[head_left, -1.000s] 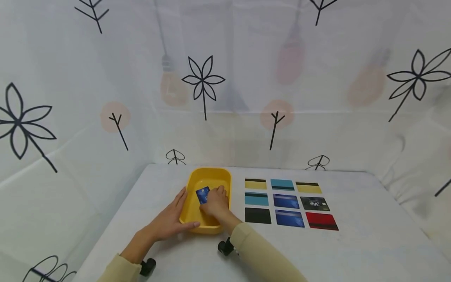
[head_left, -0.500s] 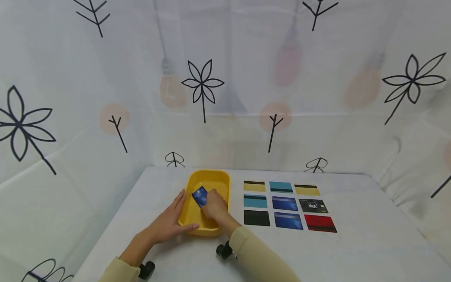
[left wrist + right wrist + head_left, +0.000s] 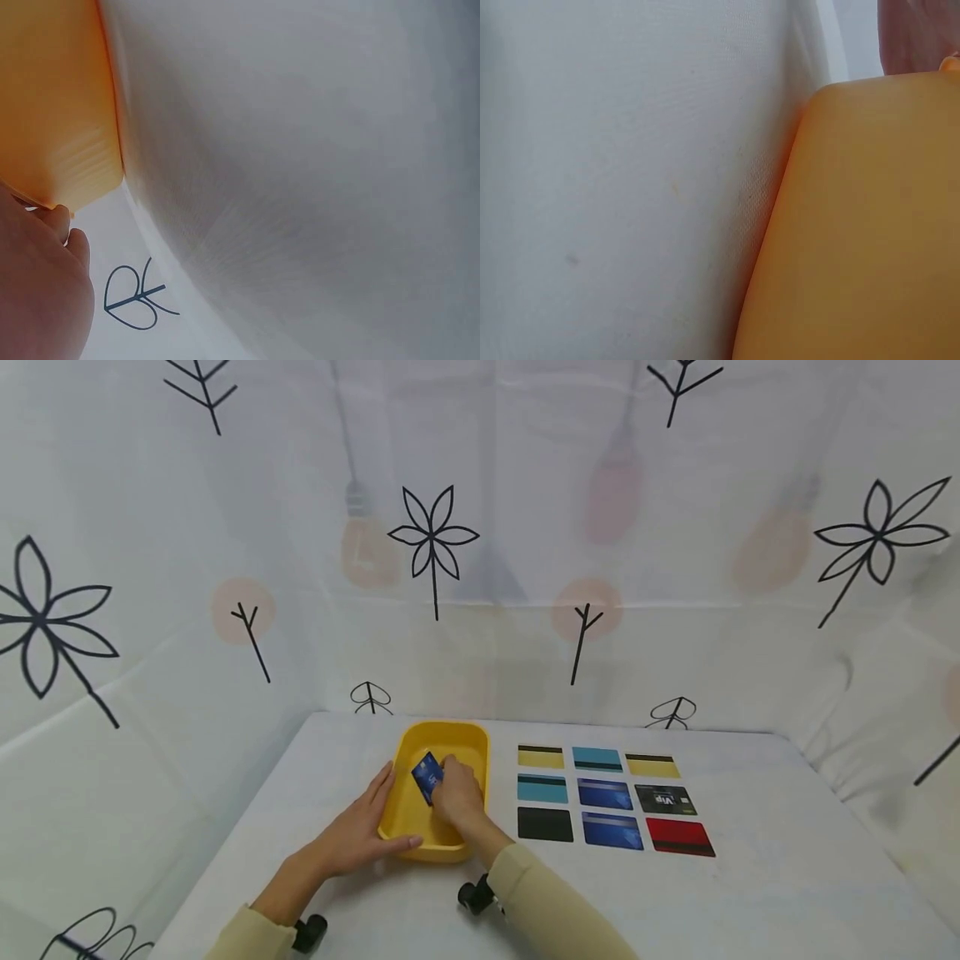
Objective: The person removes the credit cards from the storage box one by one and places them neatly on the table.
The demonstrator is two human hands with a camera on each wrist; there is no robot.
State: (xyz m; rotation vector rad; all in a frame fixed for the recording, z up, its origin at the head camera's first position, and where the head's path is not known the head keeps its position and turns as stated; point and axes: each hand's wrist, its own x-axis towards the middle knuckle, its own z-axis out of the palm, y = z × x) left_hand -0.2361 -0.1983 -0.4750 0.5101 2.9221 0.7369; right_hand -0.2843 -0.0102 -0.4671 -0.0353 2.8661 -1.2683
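Observation:
A yellow plastic tray stands on the left part of the table. Inside it, my right hand pinches a blue bank card, which is tilted, its chip side showing; the fingertips are partly hidden behind the hand. My left hand rests against the tray's left side and near corner, fingers fairly straight and thumb stretched along the near rim. In the left wrist view, fingers touch the rim of the tray. The right wrist view shows mostly the outer wall of the tray.
Right of the tray, several cards lie in a three-by-three grid: yellow, teal, black, blue, a dark "Vip" card and red. A patterned white cloth wall rises behind the table.
The blue card in my right hand has tilted and shifted slightly within the tray, with more of it showing than a second ago. My left hand stays on the tray.

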